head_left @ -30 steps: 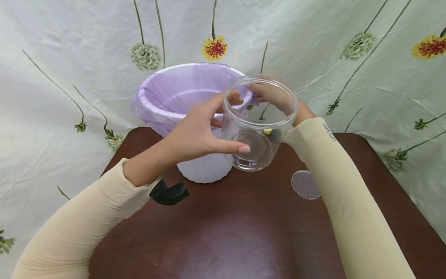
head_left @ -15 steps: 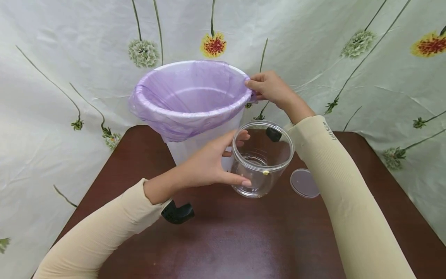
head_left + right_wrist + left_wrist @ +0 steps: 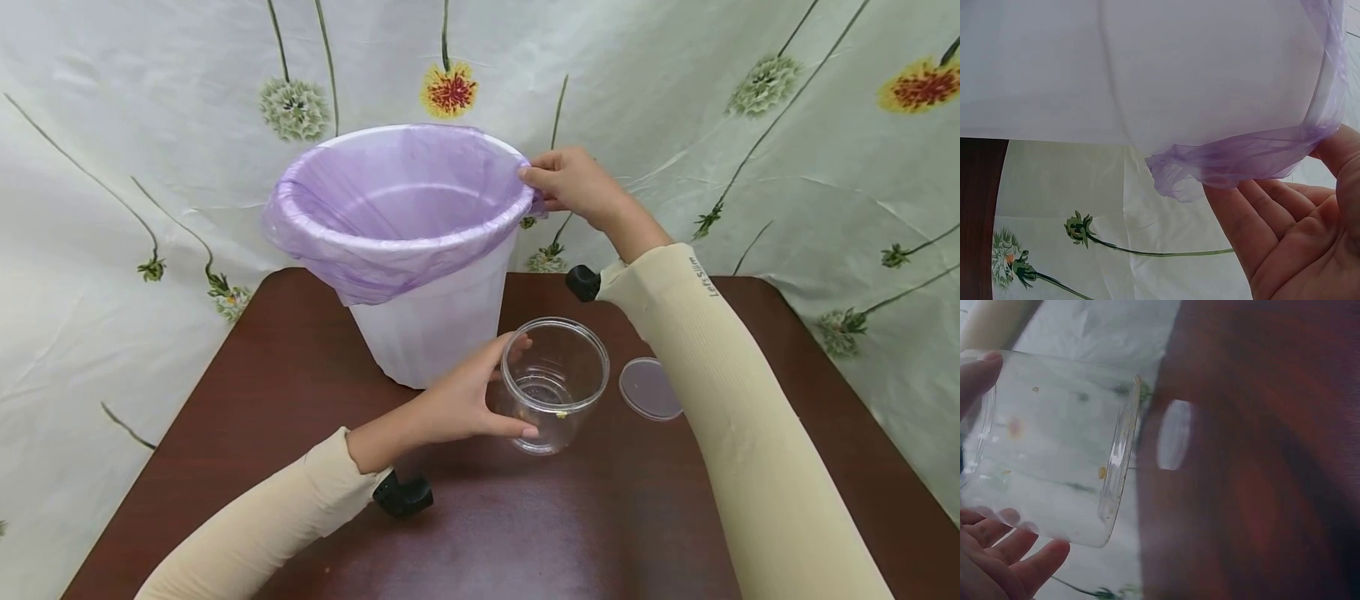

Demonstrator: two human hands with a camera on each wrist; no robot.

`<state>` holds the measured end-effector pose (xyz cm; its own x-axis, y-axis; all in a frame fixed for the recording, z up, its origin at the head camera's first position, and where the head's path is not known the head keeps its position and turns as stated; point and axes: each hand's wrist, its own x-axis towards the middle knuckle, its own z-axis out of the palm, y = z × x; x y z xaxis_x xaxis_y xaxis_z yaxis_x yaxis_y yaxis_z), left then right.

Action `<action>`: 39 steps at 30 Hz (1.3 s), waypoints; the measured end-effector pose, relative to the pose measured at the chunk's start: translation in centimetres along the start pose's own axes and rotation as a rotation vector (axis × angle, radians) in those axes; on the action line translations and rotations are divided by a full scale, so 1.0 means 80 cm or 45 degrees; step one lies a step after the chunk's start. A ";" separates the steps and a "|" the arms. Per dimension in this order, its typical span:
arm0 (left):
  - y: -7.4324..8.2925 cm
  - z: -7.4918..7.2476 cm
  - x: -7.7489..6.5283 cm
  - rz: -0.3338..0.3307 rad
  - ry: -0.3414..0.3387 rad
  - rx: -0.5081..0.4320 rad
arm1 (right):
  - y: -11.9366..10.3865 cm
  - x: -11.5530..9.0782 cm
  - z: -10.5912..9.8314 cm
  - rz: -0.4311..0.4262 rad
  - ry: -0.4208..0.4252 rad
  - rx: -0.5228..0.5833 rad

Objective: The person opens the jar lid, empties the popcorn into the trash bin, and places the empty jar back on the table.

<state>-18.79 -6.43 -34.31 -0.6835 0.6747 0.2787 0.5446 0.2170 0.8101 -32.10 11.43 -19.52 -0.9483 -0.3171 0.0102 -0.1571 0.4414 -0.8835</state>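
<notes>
My left hand point(image 3: 465, 396) grips a clear plastic jar point(image 3: 558, 367) from its left side, thumb in front and fingers behind. The jar's open mouth faces up. In the left wrist view a few small yellowish bits point(image 3: 1102, 473) cling to the jar wall. At the bin's right edge, my right hand point(image 3: 573, 185) pinches the rim, thumb on top, over the purple bag. The white bin point(image 3: 435, 325) is lined with that purple plastic bag point(image 3: 390, 271), folded over its rim. A loose corner of the bag hangs by my right fingers in the right wrist view.
A round clear lid point(image 3: 651, 388) lies on the dark reddish-brown table point(image 3: 450, 533), right of the jar and beside my right sleeve point(image 3: 720, 375). Behind the table hangs a pale cloth point(image 3: 637, 83) printed with flowers.
My left hand has lowered the jar from in front of the bin's rim down toward the table. The right hand stays at the rim of the bin.
</notes>
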 end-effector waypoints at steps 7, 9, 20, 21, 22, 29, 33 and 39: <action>-0.035 0.023 -0.023 -0.097 -0.023 -0.019 | -0.002 0.002 0.003 0.008 -0.012 0.015; -0.043 0.028 -0.030 -0.128 -0.032 -0.014 | -0.002 0.002 0.004 0.006 -0.012 0.015; -0.050 0.042 -0.048 -0.146 -0.077 -0.116 | -0.002 0.002 0.007 -0.001 -0.013 0.019; -0.047 0.041 -0.049 -0.144 -0.077 -0.131 | -0.002 0.003 0.007 -0.002 -0.015 0.015; -0.043 0.039 -0.049 -0.143 -0.078 -0.149 | -0.002 0.003 0.007 -0.003 -0.014 0.010; -0.071 0.045 -0.047 -0.165 -0.083 -0.096 | -0.001 0.002 0.006 0.006 -0.015 -0.032; -0.080 0.038 -0.045 -0.193 -0.117 -0.007 | 0.000 0.001 0.004 -0.031 -0.025 -0.090; -0.067 0.015 -0.042 -0.158 -0.189 0.116 | 0.008 -0.007 -0.001 -0.131 -0.001 -0.092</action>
<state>-18.81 -9.04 -40.24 -0.6727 0.7338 0.0954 0.5069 0.3631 0.7818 -31.69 11.99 -20.06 -0.9260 -0.3643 0.0990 -0.2732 0.4656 -0.8418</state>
